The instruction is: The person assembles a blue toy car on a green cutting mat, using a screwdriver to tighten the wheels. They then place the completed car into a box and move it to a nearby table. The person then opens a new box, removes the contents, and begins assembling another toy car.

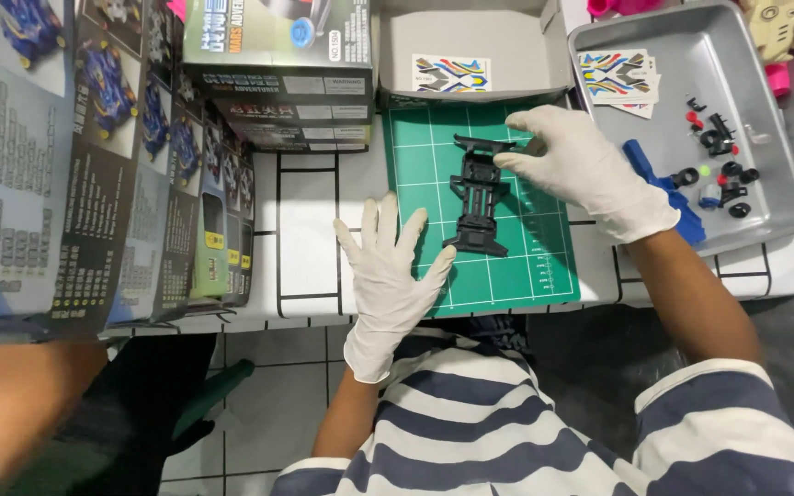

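Between our two hands lies the black plastic toy-car chassis (480,195), flat on the green gridded cutting mat (526,266) that covers this part of the desk (310,239). Its long axis runs away from us, almost straight up the mat, with the far end just under the fingertips of our right hand (588,170). That white-gloved hand reaches in from the right and touches the chassis's far right corner; whether it pinches or only rests there, we cannot quite tell. Our left hand (392,266), also gloved, lies flat with fingers spread, just to the near left of the chassis and apart from it. The right hand is the nearer one. Beyond the right wrist sits a grey metal tray (774,138) of small black parts.
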